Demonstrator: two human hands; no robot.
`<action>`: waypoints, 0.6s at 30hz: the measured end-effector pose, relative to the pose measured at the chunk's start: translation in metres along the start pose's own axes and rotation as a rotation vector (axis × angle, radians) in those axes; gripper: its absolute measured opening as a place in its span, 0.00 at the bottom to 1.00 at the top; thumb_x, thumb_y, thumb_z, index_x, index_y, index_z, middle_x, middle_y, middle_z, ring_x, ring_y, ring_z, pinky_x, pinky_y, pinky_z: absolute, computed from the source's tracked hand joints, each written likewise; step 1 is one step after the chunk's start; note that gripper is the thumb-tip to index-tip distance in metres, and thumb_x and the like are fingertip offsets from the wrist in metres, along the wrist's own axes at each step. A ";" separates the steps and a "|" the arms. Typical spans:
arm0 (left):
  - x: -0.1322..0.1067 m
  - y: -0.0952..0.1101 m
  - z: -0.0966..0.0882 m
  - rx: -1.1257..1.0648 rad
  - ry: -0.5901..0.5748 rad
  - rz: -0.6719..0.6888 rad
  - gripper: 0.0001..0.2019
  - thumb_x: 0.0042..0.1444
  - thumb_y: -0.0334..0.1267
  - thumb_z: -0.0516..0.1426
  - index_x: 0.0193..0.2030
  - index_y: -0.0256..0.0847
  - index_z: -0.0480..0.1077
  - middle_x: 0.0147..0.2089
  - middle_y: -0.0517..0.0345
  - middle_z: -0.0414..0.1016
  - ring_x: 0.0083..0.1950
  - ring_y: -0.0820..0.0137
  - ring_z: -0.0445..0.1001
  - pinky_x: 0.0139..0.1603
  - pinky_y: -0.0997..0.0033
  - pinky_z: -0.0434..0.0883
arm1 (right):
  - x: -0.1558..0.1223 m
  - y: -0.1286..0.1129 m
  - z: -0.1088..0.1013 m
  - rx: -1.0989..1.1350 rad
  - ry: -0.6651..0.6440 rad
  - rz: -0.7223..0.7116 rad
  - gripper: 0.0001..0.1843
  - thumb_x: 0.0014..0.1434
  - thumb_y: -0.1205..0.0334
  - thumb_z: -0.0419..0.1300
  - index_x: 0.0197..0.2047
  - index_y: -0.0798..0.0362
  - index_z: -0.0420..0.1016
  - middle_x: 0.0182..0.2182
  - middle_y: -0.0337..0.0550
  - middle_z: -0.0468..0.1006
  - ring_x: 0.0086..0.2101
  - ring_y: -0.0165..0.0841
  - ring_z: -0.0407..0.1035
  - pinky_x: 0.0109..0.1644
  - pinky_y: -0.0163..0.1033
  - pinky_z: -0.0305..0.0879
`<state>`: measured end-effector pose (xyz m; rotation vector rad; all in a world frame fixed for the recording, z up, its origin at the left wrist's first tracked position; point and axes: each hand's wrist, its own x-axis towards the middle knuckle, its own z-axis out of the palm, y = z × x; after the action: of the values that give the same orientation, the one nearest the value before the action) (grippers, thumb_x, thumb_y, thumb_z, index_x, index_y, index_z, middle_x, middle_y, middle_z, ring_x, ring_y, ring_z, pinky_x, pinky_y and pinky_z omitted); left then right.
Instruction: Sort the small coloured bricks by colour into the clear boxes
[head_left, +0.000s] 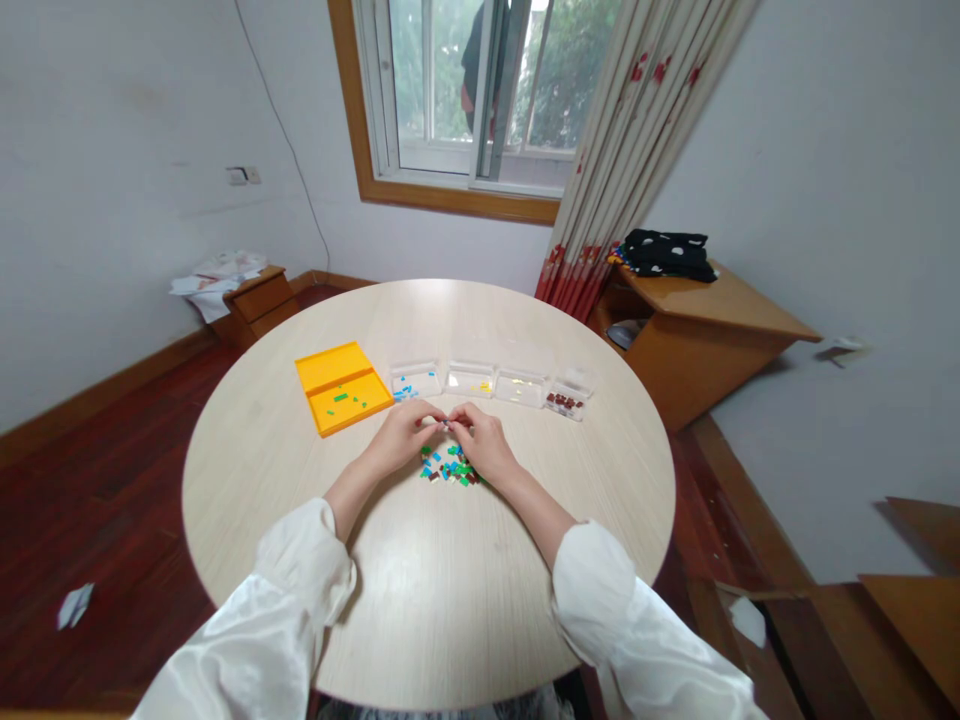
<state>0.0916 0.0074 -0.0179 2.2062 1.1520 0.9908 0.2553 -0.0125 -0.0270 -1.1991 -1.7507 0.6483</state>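
My left hand (pixel 405 432) and my right hand (pixel 480 440) meet fingertip to fingertip over a round wooden table (pixel 427 590), both pinched on a tiny piece I cannot make out. Just under and between them lies a small heap of loose bricks (pixel 448 468) in green, blue, red and brown. Behind the hands stands an open orange box (pixel 341 387) with a few green bricks in it. To its right runs a row of small clear trays (pixel 491 383), one with blue pieces, one with yellow, one with dark red.
A window with a wooden frame (pixel 465 195) and a curtain (pixel 622 160) face me. A wooden cabinet (pixel 697 340) with dark cloth on it stands at the right, a low drawer unit (pixel 251 300) with papers at the left. Paper scraps lie on the floor.
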 end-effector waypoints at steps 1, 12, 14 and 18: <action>0.000 -0.001 0.000 0.003 0.003 0.001 0.08 0.53 0.36 0.55 0.35 0.40 0.75 0.35 0.55 0.77 0.37 0.69 0.71 0.41 0.68 0.67 | 0.000 0.000 0.000 0.010 0.002 -0.005 0.03 0.55 0.66 0.54 0.32 0.52 0.69 0.28 0.38 0.76 0.30 0.30 0.71 0.37 0.35 0.66; 0.001 -0.001 0.002 0.025 -0.003 -0.020 0.08 0.53 0.35 0.54 0.34 0.40 0.74 0.34 0.55 0.75 0.35 0.69 0.69 0.40 0.68 0.66 | -0.001 0.003 0.002 0.024 -0.013 -0.030 0.03 0.55 0.66 0.54 0.33 0.52 0.69 0.28 0.36 0.75 0.30 0.29 0.70 0.37 0.36 0.69; 0.001 -0.001 0.002 0.023 -0.003 -0.011 0.08 0.53 0.35 0.53 0.34 0.40 0.73 0.34 0.55 0.75 0.35 0.69 0.69 0.39 0.68 0.66 | -0.001 0.002 0.002 0.032 -0.015 -0.031 0.04 0.56 0.66 0.53 0.33 0.52 0.69 0.28 0.36 0.75 0.30 0.29 0.70 0.38 0.36 0.69; 0.002 0.001 0.000 0.040 0.034 -0.041 0.07 0.52 0.35 0.53 0.33 0.39 0.73 0.34 0.55 0.76 0.35 0.68 0.70 0.39 0.68 0.66 | 0.000 0.001 0.002 0.045 -0.002 -0.035 0.04 0.56 0.65 0.53 0.34 0.52 0.69 0.29 0.37 0.76 0.30 0.29 0.70 0.38 0.36 0.69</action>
<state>0.0924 0.0084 -0.0168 2.1958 1.2372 1.0002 0.2541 -0.0124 -0.0288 -1.1347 -1.7464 0.6647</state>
